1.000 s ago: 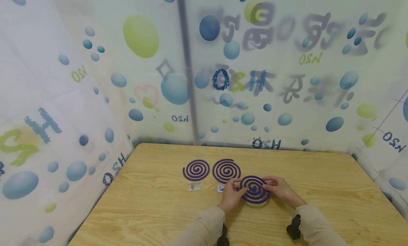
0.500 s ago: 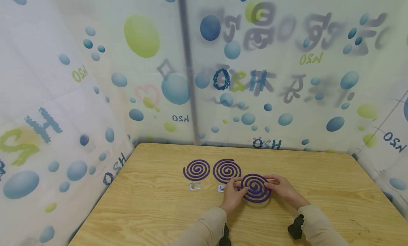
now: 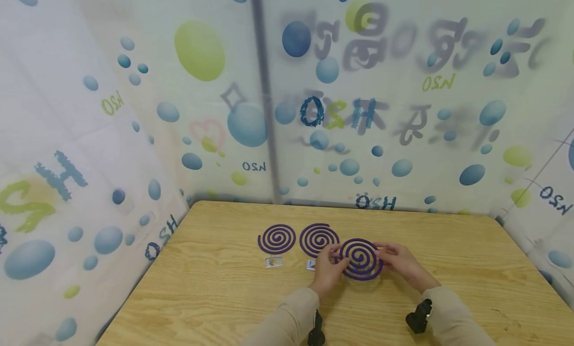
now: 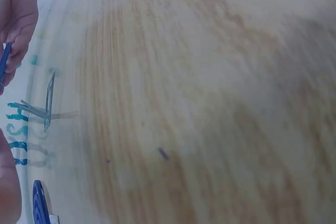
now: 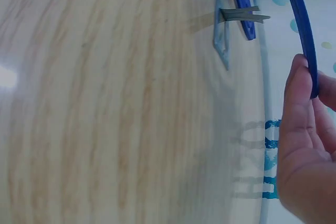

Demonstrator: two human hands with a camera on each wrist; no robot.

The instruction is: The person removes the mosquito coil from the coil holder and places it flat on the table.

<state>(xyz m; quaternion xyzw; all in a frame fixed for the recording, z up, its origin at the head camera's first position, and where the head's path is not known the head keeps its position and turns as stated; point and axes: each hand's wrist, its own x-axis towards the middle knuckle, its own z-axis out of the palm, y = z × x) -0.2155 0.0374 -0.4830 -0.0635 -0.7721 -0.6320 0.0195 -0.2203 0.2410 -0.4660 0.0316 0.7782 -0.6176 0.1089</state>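
Observation:
Both hands hold a dark purple mosquito coil (image 3: 358, 257) just above the table, tilted with its face toward the head camera. My left hand (image 3: 329, 271) pinches its left edge between thumb and fingers. At the opposite edge, the right hand (image 3: 402, 262) pinches it with the fingers reaching behind. The right wrist view catches the coil (image 5: 303, 30) edge-on, the right hand (image 5: 310, 145) gripping its lower end. A small metal stand (image 5: 221, 30) with upright prongs sits on the table near the hands; in the head view I cannot make it out.
Two more purple coils, one left (image 3: 276, 239) and one nearer the hands (image 3: 319, 241), lie flat on the wooden table (image 3: 202, 286). A small silvery flat piece (image 3: 274, 262) and a white-blue piece (image 3: 311, 265) lie before them. A patterned curtain (image 3: 215, 151) hangs behind.
The held coil and both hands have moved slightly away from me and to the right. The two coils on the table have stayed in place.

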